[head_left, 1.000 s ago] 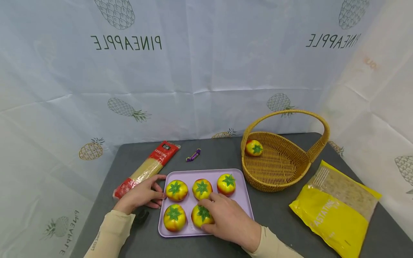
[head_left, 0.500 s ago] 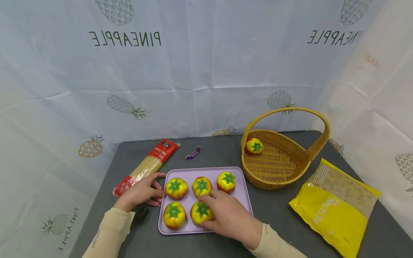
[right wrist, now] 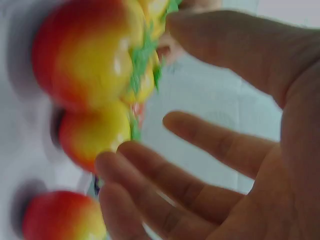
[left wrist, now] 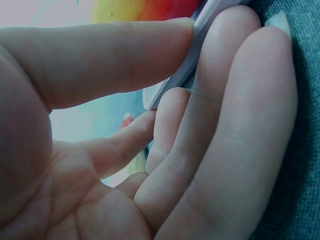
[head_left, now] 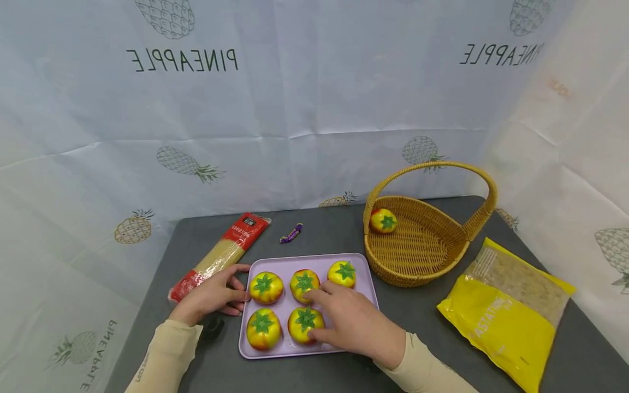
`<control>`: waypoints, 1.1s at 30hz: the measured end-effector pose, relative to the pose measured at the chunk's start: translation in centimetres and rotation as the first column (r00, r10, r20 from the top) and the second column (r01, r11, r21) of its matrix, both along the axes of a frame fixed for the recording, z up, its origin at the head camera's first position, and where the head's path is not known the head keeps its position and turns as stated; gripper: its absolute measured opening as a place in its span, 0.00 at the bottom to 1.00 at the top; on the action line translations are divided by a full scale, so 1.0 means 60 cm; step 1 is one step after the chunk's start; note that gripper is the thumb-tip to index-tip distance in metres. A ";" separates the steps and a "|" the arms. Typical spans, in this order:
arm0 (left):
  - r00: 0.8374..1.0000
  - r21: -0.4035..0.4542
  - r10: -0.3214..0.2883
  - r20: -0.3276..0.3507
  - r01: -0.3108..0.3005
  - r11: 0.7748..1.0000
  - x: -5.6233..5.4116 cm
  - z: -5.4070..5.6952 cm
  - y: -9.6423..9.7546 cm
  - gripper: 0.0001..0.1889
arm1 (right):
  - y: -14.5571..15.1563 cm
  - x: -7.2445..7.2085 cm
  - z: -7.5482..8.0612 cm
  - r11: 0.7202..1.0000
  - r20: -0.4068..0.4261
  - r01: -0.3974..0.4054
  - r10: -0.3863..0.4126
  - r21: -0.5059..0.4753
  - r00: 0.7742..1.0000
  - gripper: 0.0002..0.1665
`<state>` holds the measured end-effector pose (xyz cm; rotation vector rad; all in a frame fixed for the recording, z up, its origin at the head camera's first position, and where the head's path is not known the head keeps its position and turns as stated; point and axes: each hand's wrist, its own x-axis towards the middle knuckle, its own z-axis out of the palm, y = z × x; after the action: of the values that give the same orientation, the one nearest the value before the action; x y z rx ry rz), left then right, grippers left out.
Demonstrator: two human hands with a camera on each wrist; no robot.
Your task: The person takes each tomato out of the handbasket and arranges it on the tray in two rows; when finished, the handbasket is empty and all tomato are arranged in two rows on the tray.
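On a lilac tray [head_left: 290, 350] sit several round red-and-yellow fruits with green star-shaped leaf tops. My right hand [head_left: 356, 322] hovers at the front middle fruit [head_left: 298, 327], thumb and fingers spread apart. The right wrist view shows that hand's palm [right wrist: 280, 200] with nothing in it, a fruit [right wrist: 85, 55] close beyond the thumb. At the tray's left side is my left hand [head_left: 213, 295]. In the left wrist view its thumb [left wrist: 150, 55] presses the tray's rim [left wrist: 200, 35] from inside, while the other fingers lie along the outer side.
A wicker basket [head_left: 417, 256] with one similar fruit [head_left: 383, 220] stands behind the tray to the right. A yellow pasta bag [head_left: 511, 322] lies at the right, a noodle packet [head_left: 221, 254] at the left. Behind the tray is a purple-wrapped candy [head_left: 291, 233].
My right hand has risen a little off the front middle fruit, its fingers and thumb spreading. The left hand stays at the tray's edge. The head view has shifted slightly.
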<state>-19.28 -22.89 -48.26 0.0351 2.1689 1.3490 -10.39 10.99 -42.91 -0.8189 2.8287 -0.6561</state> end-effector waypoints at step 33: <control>1.000 0.050 -0.024 -0.012 0.025 0.998 0.002 -0.005 -0.003 0.43 | 0.328 -0.231 0.040 0.945 0.110 0.299 -0.286 -0.129 0.952 0.36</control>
<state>-19.14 -23.06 -48.58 0.0883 2.1365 1.3926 -24.25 30.70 -40.49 -0.3731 2.8707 -0.9214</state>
